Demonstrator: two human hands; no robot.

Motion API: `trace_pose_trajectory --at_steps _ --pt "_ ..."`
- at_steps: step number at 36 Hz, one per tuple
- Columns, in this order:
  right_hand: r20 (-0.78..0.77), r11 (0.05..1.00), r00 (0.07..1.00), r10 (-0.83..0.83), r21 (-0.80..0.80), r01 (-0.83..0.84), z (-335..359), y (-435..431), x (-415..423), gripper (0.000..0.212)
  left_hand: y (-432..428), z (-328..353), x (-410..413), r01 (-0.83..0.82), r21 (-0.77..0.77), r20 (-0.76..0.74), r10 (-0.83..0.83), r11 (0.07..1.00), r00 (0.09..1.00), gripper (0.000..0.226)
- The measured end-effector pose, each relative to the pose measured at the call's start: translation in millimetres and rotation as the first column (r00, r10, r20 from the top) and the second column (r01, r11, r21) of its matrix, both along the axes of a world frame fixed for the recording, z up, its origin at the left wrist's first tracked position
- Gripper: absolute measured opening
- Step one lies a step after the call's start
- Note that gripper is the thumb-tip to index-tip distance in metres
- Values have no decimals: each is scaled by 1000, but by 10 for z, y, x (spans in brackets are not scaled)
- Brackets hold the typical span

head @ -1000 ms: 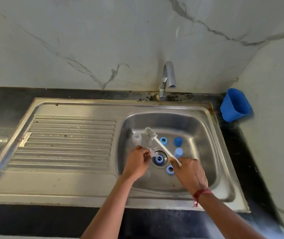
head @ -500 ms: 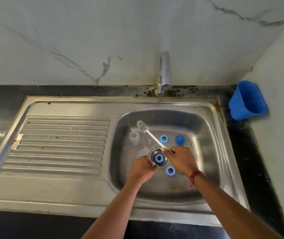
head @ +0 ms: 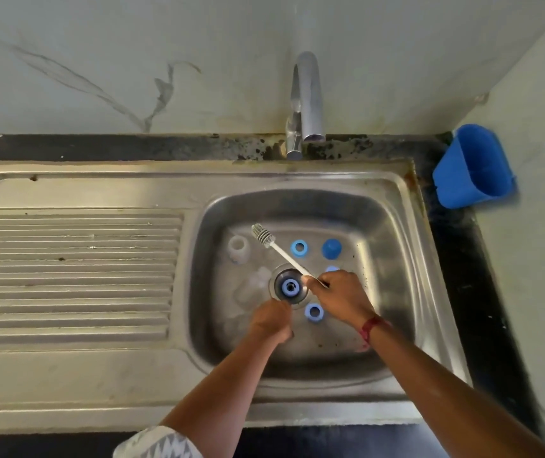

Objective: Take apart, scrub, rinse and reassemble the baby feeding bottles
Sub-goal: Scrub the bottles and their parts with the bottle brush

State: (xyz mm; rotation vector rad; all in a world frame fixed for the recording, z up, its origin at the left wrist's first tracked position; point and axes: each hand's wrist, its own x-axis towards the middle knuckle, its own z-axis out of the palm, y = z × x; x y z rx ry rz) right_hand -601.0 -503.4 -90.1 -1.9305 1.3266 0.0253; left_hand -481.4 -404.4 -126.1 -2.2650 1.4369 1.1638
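White brush [head: 281, 253], bristles far-left, apparently in right hand [head: 340, 297]

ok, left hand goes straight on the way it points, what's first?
Likely the blue ring sitting in the drain, just ahead of the left hand; height gap unclear from this view.

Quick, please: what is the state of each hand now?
Left hand: fingers curled; contents cannot be told.
Right hand: grips the bottle brush handle.
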Motion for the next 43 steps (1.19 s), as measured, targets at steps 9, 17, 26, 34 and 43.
trace_pose_trajectory --at_steps 9,17,26,34,43 --pt "1 1000 1000 19 -12 -19 20 -155 89 57 -179 -20 200 54 -20 -51 -55 998 997 37" --pt "41 1000 999 18 9 -18 -66 -296 82 58 -235 -83 305 79 -23 -114 -81 997 990 46" --pt "35 999 999 11 32 -12 -91 -429 74 60 -458 -105 115 10 -193 -180 -45 981 983 45" --pt "11 998 999 44 49 -45 -163 -423 46 59 -406 -299 -205 152 -189 -83 -170 970 982 45" --pt "35 996 998 58 60 -60 -153 -418 12 58 -346 -296 -314 38 -290 -79 -63 956 995 33"
